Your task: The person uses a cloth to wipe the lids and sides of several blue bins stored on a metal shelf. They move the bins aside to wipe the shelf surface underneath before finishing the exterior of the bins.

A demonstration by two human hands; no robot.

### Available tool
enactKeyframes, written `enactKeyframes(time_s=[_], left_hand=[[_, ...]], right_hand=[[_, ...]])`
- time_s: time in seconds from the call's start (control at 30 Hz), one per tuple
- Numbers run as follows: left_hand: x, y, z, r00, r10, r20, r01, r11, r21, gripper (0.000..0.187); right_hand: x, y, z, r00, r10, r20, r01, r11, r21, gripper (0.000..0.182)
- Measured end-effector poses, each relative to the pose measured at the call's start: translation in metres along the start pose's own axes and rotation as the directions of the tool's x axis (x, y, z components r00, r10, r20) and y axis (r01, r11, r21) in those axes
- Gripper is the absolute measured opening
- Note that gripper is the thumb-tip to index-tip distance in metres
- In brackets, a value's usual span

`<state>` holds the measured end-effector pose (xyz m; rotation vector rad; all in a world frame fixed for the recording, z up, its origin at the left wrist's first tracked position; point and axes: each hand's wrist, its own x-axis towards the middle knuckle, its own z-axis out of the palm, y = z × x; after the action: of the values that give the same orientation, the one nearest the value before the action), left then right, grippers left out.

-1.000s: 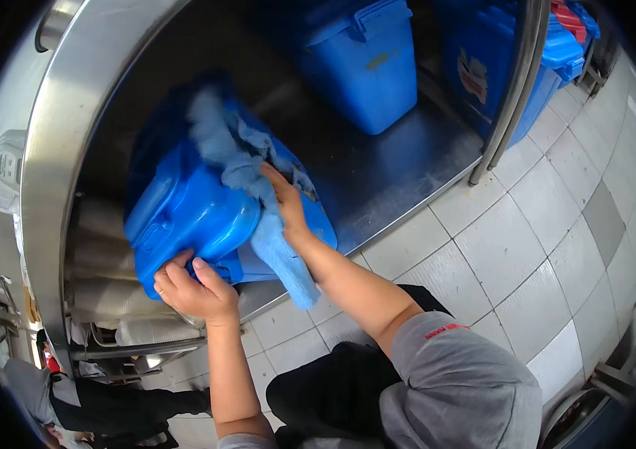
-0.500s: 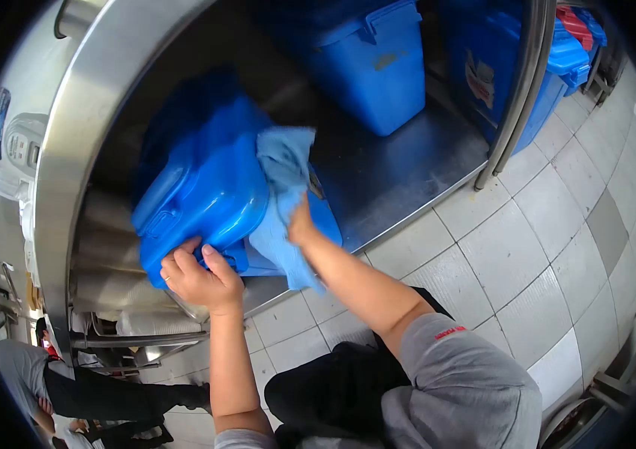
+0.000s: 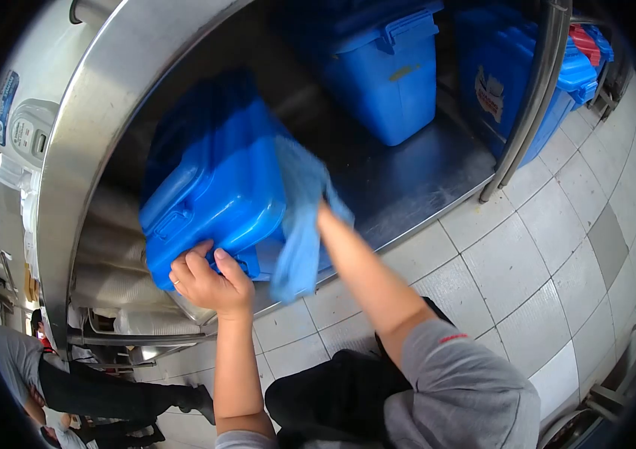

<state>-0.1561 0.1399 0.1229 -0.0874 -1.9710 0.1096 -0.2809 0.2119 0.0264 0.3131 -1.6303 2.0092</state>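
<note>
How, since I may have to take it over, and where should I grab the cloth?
Probably best pinched by the loose lower end of the cloth, coming from the floor side. That end hangs limp between the left hand and the right forearm, facing the open tiles. The upper part lies beside the bin and hides much of the right hand.

The grey top (image 3: 437, 419) this person has on is short-sleeved, its cloth soft and well creased; the right sleeve (image 3: 471, 374) hangs roomy and ends near the elbow. By that sleeve's hem I can see a small strip of red marking (image 3: 453, 339), too blurred to read from here. The left sleeve (image 3: 245, 440) just shows, in the same grey. The trousers (image 3: 325, 404) are black, dark enough to hide most folds. A thin ring (image 3: 175, 282) circles one finger of the left hand (image 3: 213, 280).
</note>
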Motion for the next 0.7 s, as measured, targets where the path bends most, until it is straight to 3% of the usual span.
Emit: enactKeyframes(time_s=[0.13, 0.27, 0.33, 0.53, 0.6, 0.7], left_hand=[[-0.001, -0.001, -0.001, 1.0, 0.014, 0.004, -0.014, 1.0, -0.006, 0.028], [0.0, 0.0, -0.001, 1.0, 0.009, -0.006, -0.009, 1.0, 0.007, 0.028], [-0.001, 0.001, 0.0, 1.0, -0.009, 0.005, 0.009, 1.0, -0.005, 0.029], [0.0, 0.001, -0.003, 1.0, 0.013, 0.029, -0.013, 1.0, 0.018, 0.028], [-0.001, 0.002, -0.001, 1.0, 0.004, 0.014, -0.004, 1.0, -0.002, 0.026], [-0.002, 0.001, -0.002, 1.0, -0.004, 0.016, 0.004, 1.0, -0.014, 0.025]], right_hand=[[0.062, -0.01, -0.002, 0.996, 0.09, 0.024, -0.09, 0.996, 0.001, 0.021], [-0.005, -0.011, 0.0, 0.999, -0.032, -0.004, 0.031, 0.998, -0.047, 0.019], [-0.053, 0.009, -0.005, 1.0, -0.003, -0.017, 0.002, 0.995, -0.097, 0.018], [-0.147, 0.13, -0.045, 0.873, 0.48, -0.088, -0.488, 0.866, -0.108, 0.017], [-0.134, 0.103, -0.042, 0.905, 0.422, -0.057, -0.426, 0.897, -0.121, 0.016], [-0.103, 0.005, -0.02, 0.973, 0.227, 0.043, -0.216, 0.959, -0.183, 0.016]])
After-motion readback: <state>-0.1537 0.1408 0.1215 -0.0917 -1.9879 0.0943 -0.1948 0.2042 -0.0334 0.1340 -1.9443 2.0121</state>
